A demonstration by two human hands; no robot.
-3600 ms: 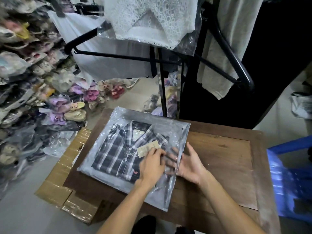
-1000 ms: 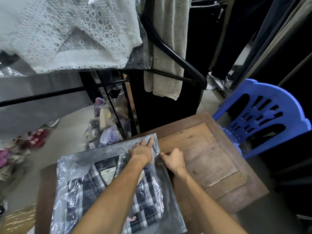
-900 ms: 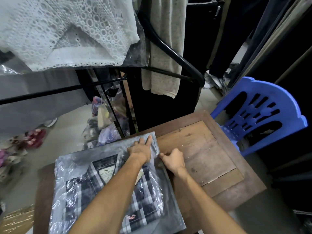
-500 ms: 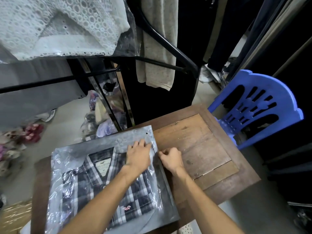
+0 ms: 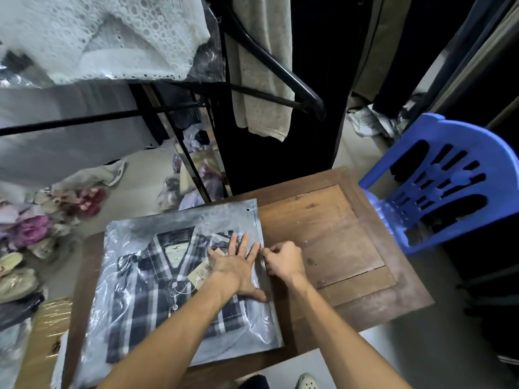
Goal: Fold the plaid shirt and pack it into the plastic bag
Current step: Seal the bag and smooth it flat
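Note:
The folded navy-and-white plaid shirt (image 5: 146,299) lies inside the clear plastic bag (image 5: 196,223) on the wooden table (image 5: 331,237). A paper tag (image 5: 198,275) sits near the collar. My left hand (image 5: 238,268) lies flat, fingers spread, pressing the bag near its right side. My right hand (image 5: 283,261) is curled beside it, fingertips pinching the bag's right edge strip.
A blue plastic chair (image 5: 449,181) stands right of the table. A black clothes rack (image 5: 275,68) with hanging garments and a white lace top (image 5: 106,37) looms behind. Shoes (image 5: 31,237) litter the floor at left. A taped cardboard box (image 5: 42,341) sits at lower left.
Both hands have slid along the bag's right edge toward me, from its far corner to about the middle. The view has tilted down and left slightly.

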